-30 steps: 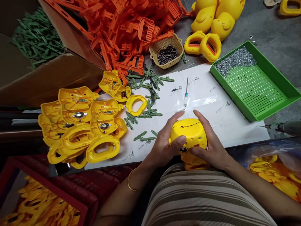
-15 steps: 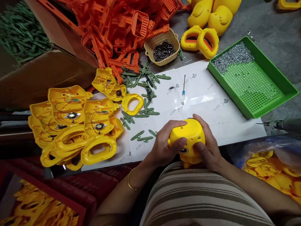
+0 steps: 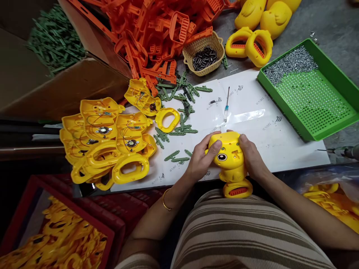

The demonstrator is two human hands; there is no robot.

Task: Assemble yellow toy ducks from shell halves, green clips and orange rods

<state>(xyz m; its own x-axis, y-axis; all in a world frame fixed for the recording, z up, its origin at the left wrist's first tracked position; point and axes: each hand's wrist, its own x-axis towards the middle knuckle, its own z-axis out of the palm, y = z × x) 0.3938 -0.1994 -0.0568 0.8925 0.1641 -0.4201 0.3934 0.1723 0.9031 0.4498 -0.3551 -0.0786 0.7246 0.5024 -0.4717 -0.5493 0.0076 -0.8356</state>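
A yellow toy duck body (image 3: 231,164) with a round printed eye is held at the table's front edge, its ring handle with an orange grille hanging lowest, near the striped shirt. My left hand (image 3: 202,157) grips its left side, thumb on the face. On the other side my right hand (image 3: 252,157) is closed round it, thumb by the upper corner. Small screw holes and a cut-out show on the toy. Beyond the hands, a screwdriver (image 3: 226,108) lies on the white paper (image 3: 246,130), with a small dark spring (image 3: 212,102) to its left.
Open yellow shells with wires (image 3: 103,123) are piled at left, beside green strips (image 3: 182,129). Orange parts (image 3: 157,33), a basket (image 3: 206,69) of dark springs and finished-looking yellow toys (image 3: 276,18) stand behind. A green tray (image 3: 308,101) of screws sits right, near a driver tip (image 3: 339,150).
The toy has tilted in my hands, so more of its face, body and handle show. My thumbs have shifted outward. The whole view has moved, with the table things appearing further right.
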